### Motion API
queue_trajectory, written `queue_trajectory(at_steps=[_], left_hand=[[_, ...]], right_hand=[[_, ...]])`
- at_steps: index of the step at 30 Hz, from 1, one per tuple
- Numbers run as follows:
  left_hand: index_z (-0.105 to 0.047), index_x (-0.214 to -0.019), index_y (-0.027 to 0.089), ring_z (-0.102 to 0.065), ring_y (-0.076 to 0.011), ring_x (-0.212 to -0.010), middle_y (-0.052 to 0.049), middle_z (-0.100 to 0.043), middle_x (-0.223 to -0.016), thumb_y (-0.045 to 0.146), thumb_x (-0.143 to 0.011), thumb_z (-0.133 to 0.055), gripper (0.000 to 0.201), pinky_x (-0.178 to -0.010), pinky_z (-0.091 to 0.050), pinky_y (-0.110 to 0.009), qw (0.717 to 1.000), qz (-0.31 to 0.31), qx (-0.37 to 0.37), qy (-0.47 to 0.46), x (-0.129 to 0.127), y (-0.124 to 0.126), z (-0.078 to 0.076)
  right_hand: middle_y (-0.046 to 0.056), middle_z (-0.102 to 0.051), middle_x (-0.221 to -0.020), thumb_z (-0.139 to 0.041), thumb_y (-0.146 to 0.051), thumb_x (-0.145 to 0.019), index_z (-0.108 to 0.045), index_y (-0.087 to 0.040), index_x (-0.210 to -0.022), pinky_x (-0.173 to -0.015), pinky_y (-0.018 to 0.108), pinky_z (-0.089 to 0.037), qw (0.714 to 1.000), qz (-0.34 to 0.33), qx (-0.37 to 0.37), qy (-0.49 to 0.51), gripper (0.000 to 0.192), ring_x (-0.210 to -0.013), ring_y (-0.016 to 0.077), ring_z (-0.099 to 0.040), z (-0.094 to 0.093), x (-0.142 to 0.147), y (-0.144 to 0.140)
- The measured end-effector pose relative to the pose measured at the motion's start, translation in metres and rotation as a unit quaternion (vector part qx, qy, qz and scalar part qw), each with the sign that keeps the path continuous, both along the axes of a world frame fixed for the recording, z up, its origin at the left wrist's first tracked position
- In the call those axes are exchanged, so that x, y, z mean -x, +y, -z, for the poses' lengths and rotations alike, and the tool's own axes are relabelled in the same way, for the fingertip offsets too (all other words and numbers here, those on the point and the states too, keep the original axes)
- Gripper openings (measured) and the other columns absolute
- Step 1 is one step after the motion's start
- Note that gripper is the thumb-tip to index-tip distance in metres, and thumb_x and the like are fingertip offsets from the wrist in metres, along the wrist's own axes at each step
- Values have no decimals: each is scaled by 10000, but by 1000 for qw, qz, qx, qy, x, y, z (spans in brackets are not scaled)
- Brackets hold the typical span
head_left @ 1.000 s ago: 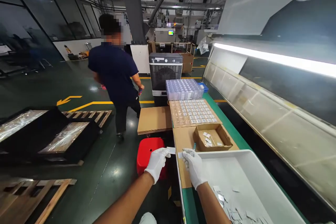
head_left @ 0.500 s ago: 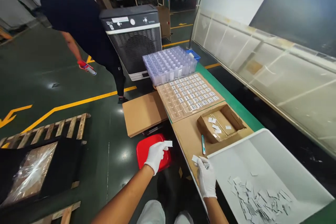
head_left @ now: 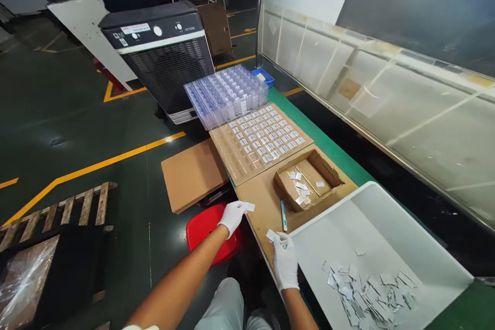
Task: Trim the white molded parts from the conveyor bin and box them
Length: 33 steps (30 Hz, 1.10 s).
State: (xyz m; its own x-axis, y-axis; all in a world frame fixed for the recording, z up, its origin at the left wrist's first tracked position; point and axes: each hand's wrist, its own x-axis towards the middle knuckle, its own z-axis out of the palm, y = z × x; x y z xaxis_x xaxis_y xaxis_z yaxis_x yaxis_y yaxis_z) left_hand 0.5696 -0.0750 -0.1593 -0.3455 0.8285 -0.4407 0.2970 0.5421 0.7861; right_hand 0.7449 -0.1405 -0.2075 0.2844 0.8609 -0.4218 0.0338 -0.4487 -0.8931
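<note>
In the head view, near the bottom middle, our white-gloved left hand [head_left: 233, 216] pinches a small white paper tag [head_left: 249, 207] over the round red plastic stool [head_left: 209, 232]. Our gloved right hand [head_left: 285, 262] pinches another small white tag [head_left: 271, 235] at the corner of the big white plastic bin [head_left: 386, 237].

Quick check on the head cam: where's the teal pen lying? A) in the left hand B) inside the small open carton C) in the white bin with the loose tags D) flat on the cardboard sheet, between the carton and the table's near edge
D: the teal pen lies flat on the cardboard sheet, just left of the small open carton and outside the white bin; the left hand pinches a small white tag instead.
</note>
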Motion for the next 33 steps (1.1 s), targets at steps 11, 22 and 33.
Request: queue_trajectory(at_steps=[11, 22, 33], left_hand=[[-658, -872, 150, -648, -178, -899, -41, -695, -941, 375, -908, -591, 237, -870, -514, -395, 959, 177, 101, 198, -14, 86, 76], [-637, -1007, 138, -610, -207, -1033, -78, -646, -1125, 271, -921, -568, 173, -933, -479, -427, 941, 207, 40, 263, -5, 91, 82], [-738, -902, 224, -597, -208, -1104, -55, -729, -1067, 107, -807, -623, 190, -1067, -405, -372, 942, 228, -109, 223, 8, 97, 80]], right_hand=[[15, -649, -866, -574, -377, -940, -626, -144, -940, -736, 322, -519, 992, -15, 83, -91, 239, -749, 139, -620, 76, 56, 95], [28, -638, -690, -570, -390, -839, -542, -199, -775, -636, 295, -450, 985, -10, 57, -160, 204, -656, 193, -590, 77, 39, 61], [234, -498, -1341, -433, -240, -846, -469, -42, -1318, -1024, 416, -392, 959, -81, -40, -268, 514, -1233, 320, -490, 80, 36, 66]])
